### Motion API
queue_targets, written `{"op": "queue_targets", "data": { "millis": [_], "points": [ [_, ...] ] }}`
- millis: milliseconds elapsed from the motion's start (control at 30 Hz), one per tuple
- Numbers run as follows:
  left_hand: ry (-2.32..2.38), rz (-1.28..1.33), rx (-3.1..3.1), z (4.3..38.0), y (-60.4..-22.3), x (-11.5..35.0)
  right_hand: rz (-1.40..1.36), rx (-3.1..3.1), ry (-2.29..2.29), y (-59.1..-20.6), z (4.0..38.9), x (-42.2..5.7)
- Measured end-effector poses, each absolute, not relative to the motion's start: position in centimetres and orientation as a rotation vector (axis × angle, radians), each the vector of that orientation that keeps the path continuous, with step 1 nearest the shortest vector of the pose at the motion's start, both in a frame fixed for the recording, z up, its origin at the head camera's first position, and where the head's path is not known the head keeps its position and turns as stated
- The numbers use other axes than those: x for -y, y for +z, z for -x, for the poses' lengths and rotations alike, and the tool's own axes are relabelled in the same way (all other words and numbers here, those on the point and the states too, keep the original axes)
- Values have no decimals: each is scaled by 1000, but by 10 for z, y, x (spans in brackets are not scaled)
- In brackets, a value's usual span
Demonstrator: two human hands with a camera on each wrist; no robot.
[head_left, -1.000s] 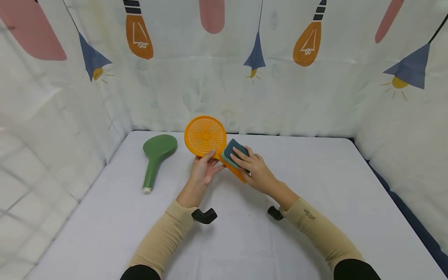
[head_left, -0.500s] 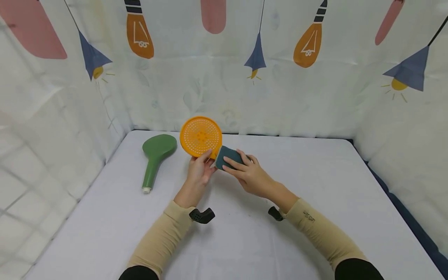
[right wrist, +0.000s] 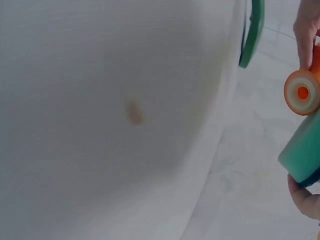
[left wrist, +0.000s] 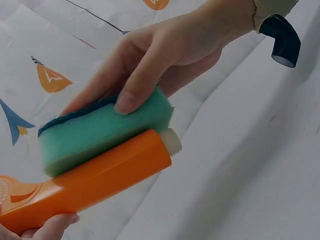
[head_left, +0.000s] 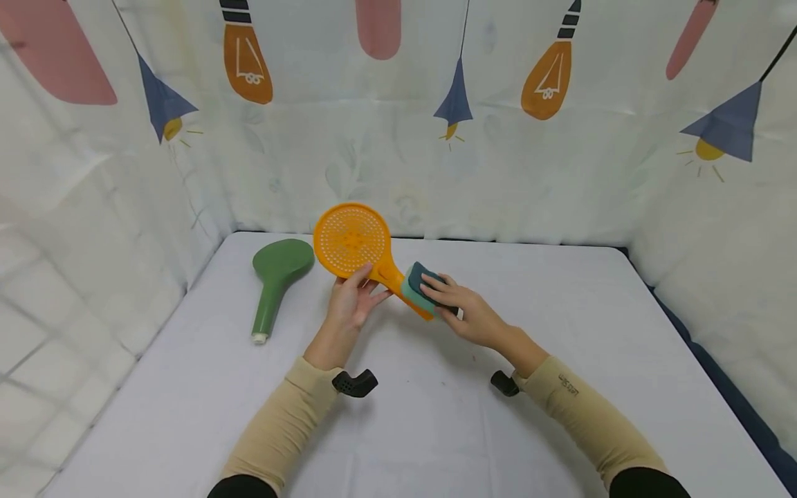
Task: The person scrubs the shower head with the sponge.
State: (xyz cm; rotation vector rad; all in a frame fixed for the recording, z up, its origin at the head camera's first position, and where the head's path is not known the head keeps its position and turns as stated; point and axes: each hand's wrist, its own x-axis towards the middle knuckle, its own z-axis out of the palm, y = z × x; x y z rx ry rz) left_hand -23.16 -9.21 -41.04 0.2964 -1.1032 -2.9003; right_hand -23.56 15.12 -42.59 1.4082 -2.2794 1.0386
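Observation:
My left hand grips an orange shower head near its neck, holding it above the table with the perforated round face in sight. In my right hand is a two-layer sponge, dark teal on top and light green below. The left wrist view shows the sponge's green side lying along the orange handle, with a pale threaded end sticking out. That hollow end faces the camera in the right wrist view. A green shower head lies on the table left of my left hand.
The white-covered table spreads under both arms. Fabric walls printed with lamps and bulbs enclose its back and sides. A small black device sits at the left cuff, a similar one at the right.
The sponge went up the handle to the neck by half a second ago, then back down toward the handle's end. The orange shower head drifted slightly left. The green one stayed put.

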Motion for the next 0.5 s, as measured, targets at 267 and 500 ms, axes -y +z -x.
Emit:
{"op": "queue_targets", "data": {
  "millis": [267, 500],
  "points": [
    [-2936, -312, 1142, 227, -415, 86, -1347, 2267, 1289, -420, 239, -131],
    [-2923, -409, 1044, 228, -414, 93, -1403, 2393, 1163, -420, 232, -145]
  ]
}}
